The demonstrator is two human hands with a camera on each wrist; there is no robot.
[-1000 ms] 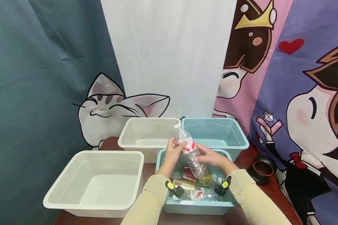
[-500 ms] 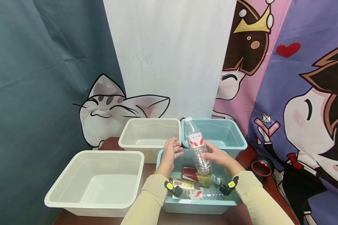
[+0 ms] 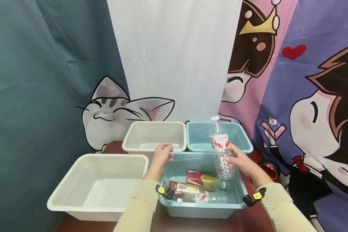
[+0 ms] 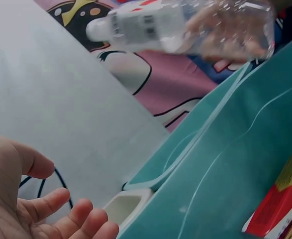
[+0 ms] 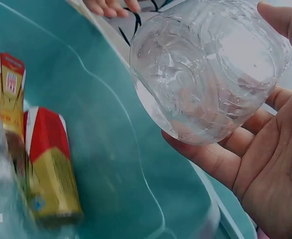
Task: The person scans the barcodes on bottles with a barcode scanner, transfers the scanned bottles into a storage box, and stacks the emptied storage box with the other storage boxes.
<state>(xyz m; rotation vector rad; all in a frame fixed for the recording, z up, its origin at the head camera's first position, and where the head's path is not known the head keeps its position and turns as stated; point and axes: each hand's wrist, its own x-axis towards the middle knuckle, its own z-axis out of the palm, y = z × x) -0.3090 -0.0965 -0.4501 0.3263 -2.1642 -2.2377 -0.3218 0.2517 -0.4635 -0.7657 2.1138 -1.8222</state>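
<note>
Bottles (image 3: 209, 182) lie in the front right tub (image 3: 203, 211).

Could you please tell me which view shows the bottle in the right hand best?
The head view: the clear bottle appears there from cap to base, its label facing the camera. The left wrist view crops its side at the top edge; the right wrist view shows mainly its lower end, held by the right hand, without cap or label.

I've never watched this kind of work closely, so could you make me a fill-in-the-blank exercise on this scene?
1. The person's right hand holds a clear plastic ____.
2. The held bottle has a ____ cap.
3. The left hand holds ____.
4. The head view shows ____ bins altogether.

Missing words: bottle; white; nothing; four.
</note>
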